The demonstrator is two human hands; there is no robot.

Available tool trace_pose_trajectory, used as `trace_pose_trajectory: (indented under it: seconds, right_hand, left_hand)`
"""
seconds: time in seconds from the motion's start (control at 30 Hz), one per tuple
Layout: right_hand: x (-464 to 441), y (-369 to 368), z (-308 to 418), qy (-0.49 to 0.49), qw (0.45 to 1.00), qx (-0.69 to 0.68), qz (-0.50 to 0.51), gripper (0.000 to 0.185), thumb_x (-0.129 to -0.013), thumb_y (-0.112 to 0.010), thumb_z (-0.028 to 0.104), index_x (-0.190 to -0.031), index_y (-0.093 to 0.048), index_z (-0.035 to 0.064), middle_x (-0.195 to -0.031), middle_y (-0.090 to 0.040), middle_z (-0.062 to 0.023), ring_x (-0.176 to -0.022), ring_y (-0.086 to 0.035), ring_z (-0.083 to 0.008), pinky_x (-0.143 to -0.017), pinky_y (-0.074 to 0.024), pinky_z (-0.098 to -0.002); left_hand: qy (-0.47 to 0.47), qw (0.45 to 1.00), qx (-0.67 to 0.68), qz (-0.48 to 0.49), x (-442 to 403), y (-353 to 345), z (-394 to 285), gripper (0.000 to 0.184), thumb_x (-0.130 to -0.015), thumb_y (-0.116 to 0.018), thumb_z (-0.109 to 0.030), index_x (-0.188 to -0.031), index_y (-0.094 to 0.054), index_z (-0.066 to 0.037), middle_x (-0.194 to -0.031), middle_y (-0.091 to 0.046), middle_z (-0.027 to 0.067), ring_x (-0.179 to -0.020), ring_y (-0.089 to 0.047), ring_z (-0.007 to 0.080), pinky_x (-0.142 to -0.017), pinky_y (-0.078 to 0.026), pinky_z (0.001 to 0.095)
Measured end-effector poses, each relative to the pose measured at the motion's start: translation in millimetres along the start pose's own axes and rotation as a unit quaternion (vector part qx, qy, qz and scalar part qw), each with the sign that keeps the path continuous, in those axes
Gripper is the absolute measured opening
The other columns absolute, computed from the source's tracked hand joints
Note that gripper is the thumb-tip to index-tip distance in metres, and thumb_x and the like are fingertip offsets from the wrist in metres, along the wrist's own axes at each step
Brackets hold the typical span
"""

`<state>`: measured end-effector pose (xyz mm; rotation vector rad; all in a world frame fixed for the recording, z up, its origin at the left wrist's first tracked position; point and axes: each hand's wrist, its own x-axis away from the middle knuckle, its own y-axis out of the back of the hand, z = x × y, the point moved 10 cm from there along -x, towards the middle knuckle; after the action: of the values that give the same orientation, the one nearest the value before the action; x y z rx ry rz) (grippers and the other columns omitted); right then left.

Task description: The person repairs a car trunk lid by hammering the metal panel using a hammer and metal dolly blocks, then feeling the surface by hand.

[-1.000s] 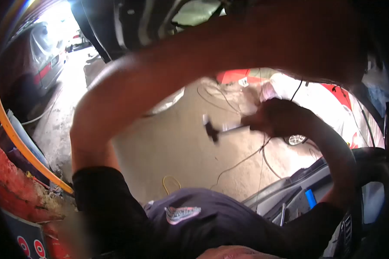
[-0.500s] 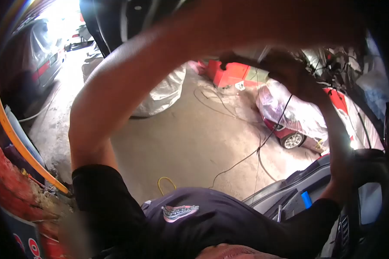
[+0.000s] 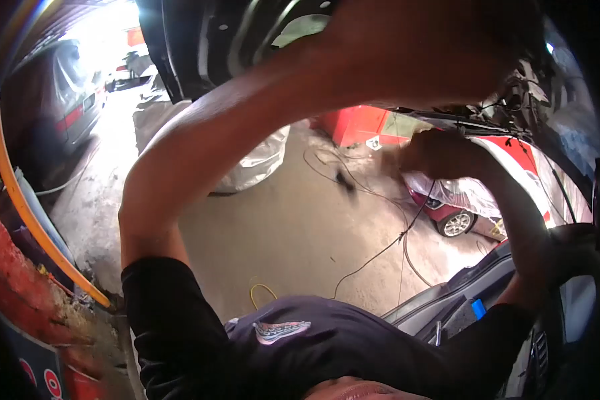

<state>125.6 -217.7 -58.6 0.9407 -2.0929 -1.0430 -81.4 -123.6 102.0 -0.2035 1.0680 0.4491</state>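
Note:
My right hand (image 3: 440,155) is raised right of centre, its fingers curled closed and partly smeared by motion. A dark, blurred tool end (image 3: 347,181) shows left of it; it looks like a wrench, though the length between it and the fingers is too smeared to make out. My left arm crosses the top of the view, and my left hand (image 3: 493,50) is a dark shape at the upper right, above my right hand, with its fingers hidden. Beyond the left forearm hangs a black vehicle panel (image 3: 207,50) with holes in it.
A small red car (image 3: 457,223) under plastic sheeting stands behind my right hand. An open vehicle door (image 3: 457,320) with a blue object (image 3: 479,308) is at lower right. Black cable (image 3: 367,263) lies on the concrete. An orange hose (image 3: 27,217) curves at left, near a dark vehicle (image 3: 43,100).
My right hand has dropped lower, and the dark tool end has swung down with it. My left arm has shifted slightly right, and more of the black panel shows.

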Motion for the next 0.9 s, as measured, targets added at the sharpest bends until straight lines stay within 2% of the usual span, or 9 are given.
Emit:
trace_pose_trajectory:
  seconds: [0.13,0.27,0.47,0.53,0.63,0.7,0.77,0.8,0.9]
  right_hand:
    - [5,58,1,-0.029,0.973,-0.055,-0.220,0.026,-0.090,-0.058,0.020,-0.114,-0.065,0.0135,-0.089,-0.066,-0.0181,-0.093,-0.066,-0.0293,-0.076,-0.0538,-0.0384]
    - [-1,3,50,0.035,0.999,-0.001,0.036,0.026,-0.093,-0.057,0.022,-0.116,-0.066,0.0161,-0.088,-0.067,-0.0156,-0.083,-0.067,-0.0303,-0.076,-0.0544,-0.0403]
    - [-7,22,22,-0.025,0.996,-0.033,-0.079,0.034,-0.088,-0.060,0.016,-0.121,-0.059,0.0163,-0.079,-0.064,-0.0148,-0.082,-0.067,-0.0298,-0.077,-0.0523,-0.0398]
    - [-4,-8,74,0.045,0.996,0.019,0.079,0.026,-0.089,-0.057,0.019,-0.114,-0.062,0.0148,-0.076,-0.063,-0.0155,-0.075,-0.066,-0.0331,-0.071,-0.0512,-0.0456]
    - [-15,-23,10,0.082,0.996,0.034,-0.011,0.030,-0.090,-0.059,0.023,-0.119,-0.061,0.0128,-0.081,-0.067,-0.0163,-0.080,-0.069,-0.0275,-0.075,-0.0526,-0.0435]
    - [-12,-5,-23,0.089,0.940,-0.244,-0.222,0.040,-0.092,-0.060,0.029,-0.127,-0.057,0.0117,-0.109,-0.065,-0.0130,-0.099,-0.065,-0.0237,-0.085,-0.0513,-0.0410]
    - [7,66,57,0.083,0.964,-0.004,-0.253,0.038,-0.093,-0.060,0.029,-0.128,-0.058,0.0146,-0.111,-0.067,-0.0149,-0.101,-0.065,-0.0301,-0.089,-0.0501,-0.0416]
    - [-5,29,66,0.036,0.997,-0.057,-0.044,0.031,-0.094,-0.058,0.027,-0.122,-0.062,0.0179,-0.099,-0.068,-0.0168,-0.092,-0.065,-0.0358,-0.084,-0.0505,-0.0439]
    - [-9,12,54,0.067,0.997,-0.008,-0.031,0.018,-0.093,-0.057,0.026,-0.100,-0.066,0.0116,-0.081,-0.065,-0.0117,-0.082,-0.066,-0.0286,-0.079,-0.0522,-0.0434]
  left_hand:
    - [0.009,1.000,-0.005,0.002,5,9,2,0.016,-0.084,-0.050,-0.014,-0.088,-0.061,-0.003,-0.071,-0.060,0.0119,-0.057,-0.057,0.0261,-0.059,-0.048,0.0424]
    - [0.019,1.000,-0.005,0.007,11,4,1,0.015,-0.084,-0.051,-0.013,-0.088,-0.062,-0.003,-0.071,-0.060,0.0120,-0.057,-0.057,0.0263,-0.059,-0.048,0.0425]
    - [0.018,1.000,-0.007,0.010,10,8,-3,0.015,-0.083,-0.051,-0.012,-0.088,-0.062,-0.003,-0.071,-0.061,0.0123,-0.057,-0.057,0.0266,-0.059,-0.048,0.0426]
    - [0.026,1.000,-0.009,0.005,12,9,0,0.015,-0.083,-0.051,-0.012,-0.088,-0.062,-0.003,-0.071,-0.061,0.0124,-0.057,-0.058,0.0268,-0.059,-0.048,0.0427]
    - [0.030,0.999,-0.009,0.010,14,8,-1,0.015,-0.083,-0.051,-0.011,-0.087,-0.062,-0.003,-0.071,-0.061,0.0126,-0.057,-0.058,0.0269,-0.059,-0.048,0.0427]
    - [0.034,0.999,-0.017,0.008,18,13,1,0.014,-0.083,-0.051,-0.011,-0.087,-0.062,-0.003,-0.071,-0.062,0.0127,-0.057,-0.058,0.0270,-0.059,-0.048,0.0428]
    - [0.025,0.999,-0.017,0.016,11,13,-4,0.014,-0.082,-0.052,-0.011,-0.087,-0.063,-0.003,-0.071,-0.062,0.0128,-0.057,-0.058,0.0272,-0.059,-0.048,0.0428]
    - [0.035,0.999,-0.013,0.012,12,12,-1,0.014,-0.082,-0.052,-0.011,-0.087,-0.063,-0.003,-0.071,-0.062,0.0128,-0.057,-0.058,0.0272,-0.059,-0.048,0.0428]
    - [0.032,0.999,-0.015,0.009,10,10,1,0.014,-0.082,-0.052,-0.010,-0.087,-0.063,-0.003,-0.071,-0.062,0.0130,-0.057,-0.058,0.0274,-0.059,-0.049,0.0429]
